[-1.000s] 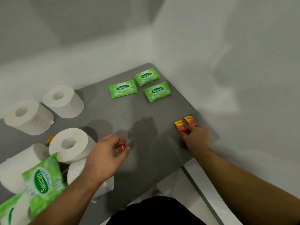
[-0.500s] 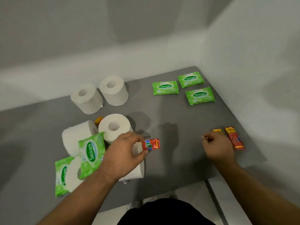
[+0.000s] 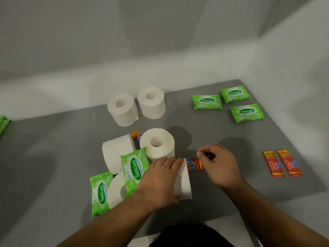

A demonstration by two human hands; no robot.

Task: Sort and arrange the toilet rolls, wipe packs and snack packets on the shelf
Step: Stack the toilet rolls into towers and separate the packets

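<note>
Six toilet rolls sit on the grey shelf [image 3: 53, 157]. Two stand upright side by side near the back edge, approx. mid-shelf: the back-left roll [image 3: 122, 109] & the back-right roll [image 3: 151, 102]. The centre roll [image 3: 157, 143] stands upright nearer the front. Just left of it, the side-lying roll [image 3: 116, 152] is tipped over. The front roll [image 3: 115, 190] lies w/ its core hole facing the front edge. The sixth roll [image 3: 184, 182] lies under the left grip [image 3: 160, 179].

Wipe packs, all sealed: in the back right corner the left pack [image 3: 207, 102], rear pack [image 3: 235, 94] & near pack [image 3: 247, 112] lie flat and apart. The leaning pack [image 3: 135, 168] is propped against the side-lying roll and the front roll. The front-left pack [image 3: 100, 193] is tilted against the front roll, nearest the front edge. A green thing [image 3: 3, 125] at the left edge is cut off, prob. another pack.

Snack packets: the inner packet [image 3: 273, 164] & outer packet [image 3: 290, 164] lie parallel and almost touching at the right edge. The hidden packet [image 3: 137, 134] pokes out behind the centre roll. The loose packet [image 3: 194, 164] lies flat between the two hands, mid-shelf.

The left grip is open, fingers straight, resting on the sixth roll, tips near the loose packet's left end. The right grip [image 3: 219, 166] has curled fingers over that packet's right end; can't tell whether it pinches it.
</note>
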